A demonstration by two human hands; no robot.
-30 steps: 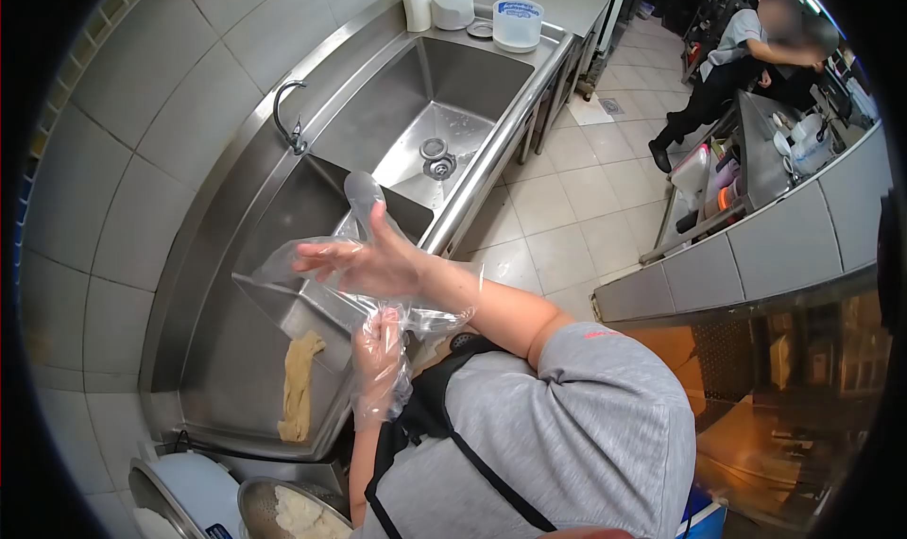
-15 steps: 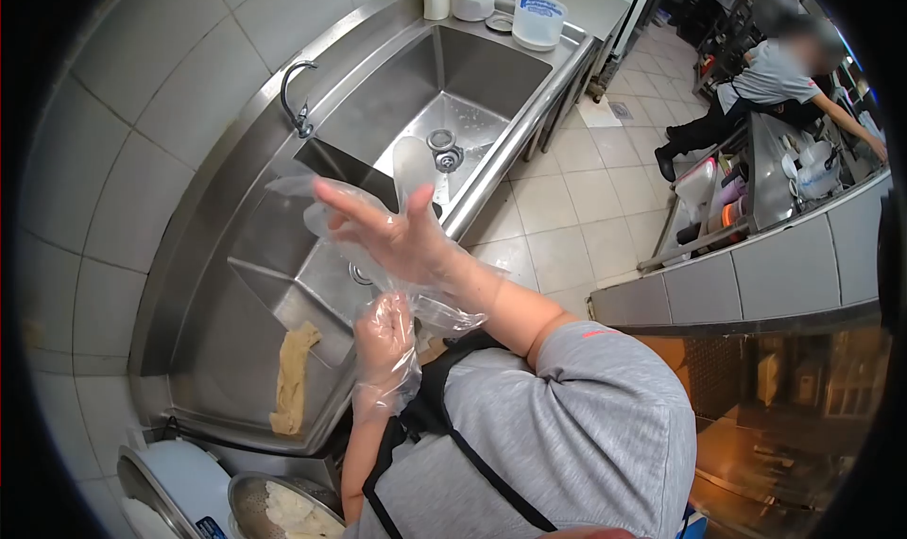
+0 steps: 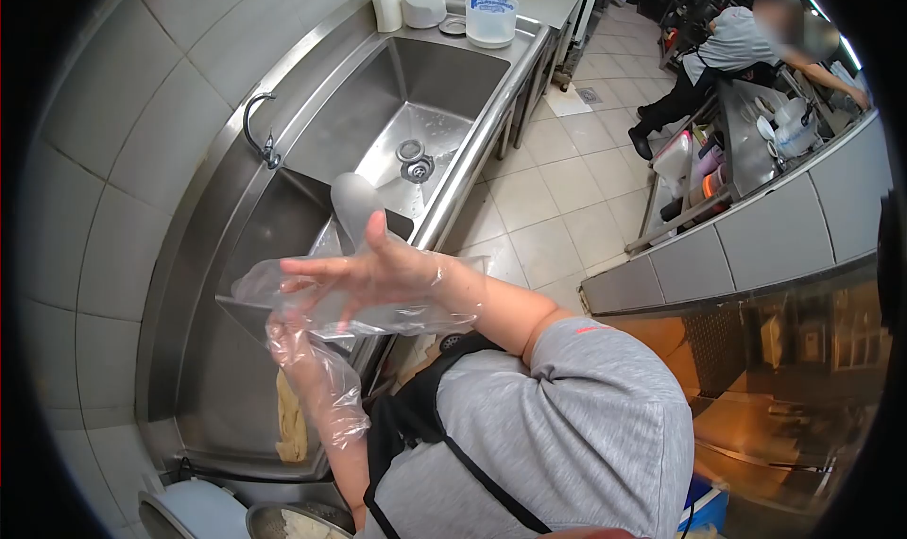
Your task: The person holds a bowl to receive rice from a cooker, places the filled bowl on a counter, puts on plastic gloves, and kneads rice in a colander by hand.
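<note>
My right hand (image 3: 373, 270) has its fingers spread inside a loose clear plastic glove (image 3: 354, 204), whose empty thumb tip sticks up past my thumb. Below it, my left hand (image 3: 300, 352), also in a clear glove, is closed on the right glove's plastic near the fingertips. Both hands are over the near edge of a steel sink (image 3: 213, 397). A yellowish cloth (image 3: 291, 421) lies in the sink beside my left forearm, which partly hides it.
Beyond are a second basin (image 3: 364, 114), a faucet (image 3: 260, 133), a pump bottle (image 3: 386, 5) and plastic tubs (image 3: 491, 21). A bowl of white food (image 3: 293, 522) stands at bottom left. Another person (image 3: 723, 57) leans over a steel counter (image 3: 746, 142) at upper right.
My left hand has moved from near the right wrist leftward to the glove's fingertips. My right hand's fingers have spread apart. The other person has leaned forward with an arm reaching right.
</note>
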